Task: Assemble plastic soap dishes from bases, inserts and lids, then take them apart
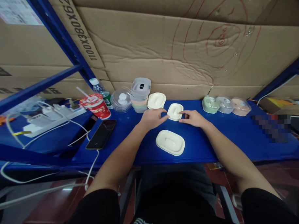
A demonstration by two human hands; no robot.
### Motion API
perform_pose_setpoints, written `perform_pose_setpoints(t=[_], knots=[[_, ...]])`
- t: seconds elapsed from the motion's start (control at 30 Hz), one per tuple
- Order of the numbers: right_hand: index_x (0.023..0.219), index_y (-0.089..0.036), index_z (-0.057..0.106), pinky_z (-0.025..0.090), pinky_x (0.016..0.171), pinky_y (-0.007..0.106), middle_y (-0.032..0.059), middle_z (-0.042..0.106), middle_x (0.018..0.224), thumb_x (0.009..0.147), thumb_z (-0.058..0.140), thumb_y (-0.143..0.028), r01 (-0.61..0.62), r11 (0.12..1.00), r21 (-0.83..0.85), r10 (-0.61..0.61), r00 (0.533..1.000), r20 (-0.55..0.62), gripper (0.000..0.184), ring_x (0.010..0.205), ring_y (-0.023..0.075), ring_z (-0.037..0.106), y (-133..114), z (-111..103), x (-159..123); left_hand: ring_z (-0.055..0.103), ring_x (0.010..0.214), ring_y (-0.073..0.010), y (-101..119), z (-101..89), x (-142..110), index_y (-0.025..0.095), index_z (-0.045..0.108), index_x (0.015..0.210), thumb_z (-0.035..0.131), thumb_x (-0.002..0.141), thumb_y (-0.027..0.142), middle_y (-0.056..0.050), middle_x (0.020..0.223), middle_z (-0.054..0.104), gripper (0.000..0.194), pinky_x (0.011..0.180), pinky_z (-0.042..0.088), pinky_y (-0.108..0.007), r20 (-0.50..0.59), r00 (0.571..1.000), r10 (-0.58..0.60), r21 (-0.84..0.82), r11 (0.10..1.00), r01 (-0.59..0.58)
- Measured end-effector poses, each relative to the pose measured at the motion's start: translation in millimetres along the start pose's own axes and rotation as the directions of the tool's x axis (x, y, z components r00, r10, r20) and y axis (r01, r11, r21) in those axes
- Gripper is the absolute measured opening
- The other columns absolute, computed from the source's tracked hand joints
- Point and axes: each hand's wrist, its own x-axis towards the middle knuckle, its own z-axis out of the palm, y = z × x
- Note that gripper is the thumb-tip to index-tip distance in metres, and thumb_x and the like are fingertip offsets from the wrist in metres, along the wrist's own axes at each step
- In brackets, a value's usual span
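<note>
A small cream plastic lid (175,111) with a raised rim and a recessed middle is between my two hands. My left hand (152,119) has its thumb and fingers at the lid's left edge. From the right, my right hand (193,119) holds the opposite edge with curled fingers. Whether the lid rests on a container underneath is hard to see. A larger cream lid (170,142) lies flat on the blue table, nearer to me. Just behind my left hand stands another cream lidded piece (156,100).
Stacked pastel containers (140,96), clear round lids (122,100), a water bottle (101,92) and a red paper cup (97,106) stand back left. A phone (101,134) and a power strip (54,120) lie left. Three small lidded containers (225,104) line the back right.
</note>
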Motion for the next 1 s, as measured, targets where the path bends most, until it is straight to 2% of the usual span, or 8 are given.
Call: perform_pose_setpoints(t=[0.07,0.23,0.33,0.43,0.63,0.73,0.83,1.0], knots=[[0.129,-0.024,0.074,0.048,0.067,0.029,0.0021,0.079,0.083,0.084,0.081,-0.058,0.009,0.996,-0.093,-0.005,0.999,0.041,0.057,0.075,0.0216,0.073,-8.4,4.2,1.1,0.074,0.084,-0.0235,-9.7,-6.6,4.0,0.025,0.073,0.129,0.071,0.093,0.046,-0.001,0.077,0.076,0.041,0.076,0.05,-0.032,-0.138,0.983,-0.122,-0.012,0.992,0.122],[0.119,-0.027,0.076,0.05,0.073,0.03,0.0039,0.083,0.097,0.099,0.068,-0.037,0.062,0.978,-0.197,-0.053,0.997,0.051,0.024,0.089,0.0225,0.077,-8.5,8.5,4.5,0.075,0.091,-0.0273,-42.1,-21.2,11.9,0.021,0.048,0.157,0.07,0.095,0.04,-0.002,0.083,0.075,0.069,0.085,0.053,-0.035,-0.364,0.897,-0.252,-0.077,0.968,0.24],[0.118,-0.025,0.076,0.053,0.08,0.033,0.0071,0.083,0.108,0.101,0.065,-0.036,0.059,0.978,-0.202,-0.065,0.998,-0.024,0.023,0.097,0.0257,0.077,-2.4,6.7,3.4,0.074,0.086,-0.027,-56.0,-24.5,14.3,0.022,0.044,0.159,0.07,0.094,0.038,-0.001,0.08,0.074,0.071,0.084,0.053,-0.036,-0.383,0.885,-0.264,-0.12,0.964,0.236],[0.12,-0.022,0.075,0.054,0.083,0.036,0.0097,0.082,0.113,0.103,0.061,-0.035,0.066,0.984,-0.166,-0.088,0.987,-0.132,0.026,0.099,0.0274,0.077,-6.3,3.5,3.9,0.073,0.087,-0.0261,-62.4,-23.7,15.8,0.022,0.056,0.146,0.066,0.097,0.037,-0.002,0.082,0.073,0.052,0.086,0.053,-0.037,-0.423,0.872,-0.247,-0.119,0.969,0.217],[0.122,-0.023,0.074,0.054,0.087,0.037,0.0098,0.082,0.114,0.105,0.059,-0.038,0.115,0.978,-0.172,-0.152,0.965,-0.216,0.028,0.103,0.0285,0.076,-51.3,-6.4,34.1,0.071,0.082,-0.0228,-66.1,-19.5,16.4,0.022,0.065,0.117,0.06,0.099,0.037,-0.003,0.079,0.073,0.024,0.08,0.05,-0.035,-0.502,0.827,-0.253,-0.123,0.967,0.222],[0.124,-0.023,0.073,0.054,0.087,0.036,0.0088,0.082,0.117,0.105,0.058,-0.035,0.153,0.972,-0.179,-0.189,0.96,-0.205,0.027,0.104,0.0285,0.076,-79.0,-9.6,57.0,0.072,0.082,-0.0216,-66.2,-19.0,15.9,0.022,0.063,0.117,0.057,0.1,0.038,-0.003,0.083,0.074,0.024,0.077,0.049,-0.033,-0.496,0.835,-0.239,-0.155,0.97,0.185],[0.143,-0.024,0.064,0.055,0.088,0.037,0.0066,0.082,0.115,0.104,0.06,-0.034,0.14,0.971,-0.192,-0.177,0.965,-0.194,0.041,0.106,0.0301,0.076,-100.6,-7.0,68.6,0.073,0.083,-0.0208,-67.3,-19.0,16.3,0.022,0.059,0.117,0.056,0.101,0.039,-0.004,0.087,0.076,0.024,0.079,0.05,-0.033,-0.49,0.84,-0.233,-0.188,0.969,0.159],[0.161,-0.024,0.043,0.056,0.084,0.038,0.0053,0.082,0.11,0.102,0.06,-0.044,0.076,0.989,-0.124,-0.103,0.968,-0.229,0.065,0.093,0.0285,0.077,-105.9,-0.9,52.0,0.072,0.082,-0.0184,-64.6,-22.9,14.6,0.022,0.055,0.115,0.053,0.101,0.039,-0.004,0.088,0.074,0.022,0.079,0.053,-0.031,-0.45,0.878,-0.164,-0.303,0.953,0.022]])
